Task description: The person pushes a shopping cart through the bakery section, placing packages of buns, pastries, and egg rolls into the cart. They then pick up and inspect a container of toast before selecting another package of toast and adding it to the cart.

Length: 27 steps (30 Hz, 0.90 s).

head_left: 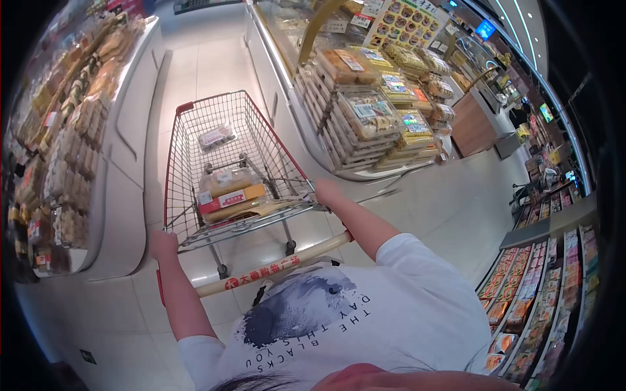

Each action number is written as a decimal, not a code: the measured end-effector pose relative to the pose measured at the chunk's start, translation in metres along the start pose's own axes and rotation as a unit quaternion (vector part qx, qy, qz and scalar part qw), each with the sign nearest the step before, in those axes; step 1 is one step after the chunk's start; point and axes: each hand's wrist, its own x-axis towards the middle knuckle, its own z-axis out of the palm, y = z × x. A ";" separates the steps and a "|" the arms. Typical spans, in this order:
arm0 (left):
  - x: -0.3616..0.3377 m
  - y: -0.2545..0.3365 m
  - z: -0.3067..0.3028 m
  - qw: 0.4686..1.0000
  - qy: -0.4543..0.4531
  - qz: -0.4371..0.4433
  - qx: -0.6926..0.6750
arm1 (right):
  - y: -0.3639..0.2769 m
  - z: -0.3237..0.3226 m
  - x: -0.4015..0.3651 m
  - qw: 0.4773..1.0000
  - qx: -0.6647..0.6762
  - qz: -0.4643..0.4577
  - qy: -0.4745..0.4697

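A wire shopping cart (228,98) with red trim stands in front of me. My left hand (163,246) is closed on the cart's left rim, and my right hand (328,193) is closed on its right rim, near the rear corners. Behind them, close to my body, runs the cream handlebar (274,266) with red lettering. In the basket, a clear packet (216,137) lies toward the front. Stacked packages lie nearer to me, among them a red and yellow box (229,199) and a clear-topped pack (225,179).
A refrigerated display (124,150) with packaged food runs along the left. On the right, a counter carries stacked clear food boxes (372,117). Shelves of packets (535,287) stand at the lower right. Tiled floor (189,68) runs between the displays ahead.
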 end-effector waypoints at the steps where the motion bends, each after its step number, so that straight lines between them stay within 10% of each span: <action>1: 0.003 0.004 -0.004 1.000 -0.001 -0.004 -0.005 | 0.000 -0.002 0.004 1.000 -0.008 -0.008 0.017; 27: 0.162 0.167 -0.018 0.994 0.103 0.024 0.037 | -0.018 -0.112 0.226 0.997 0.072 -0.003 -0.036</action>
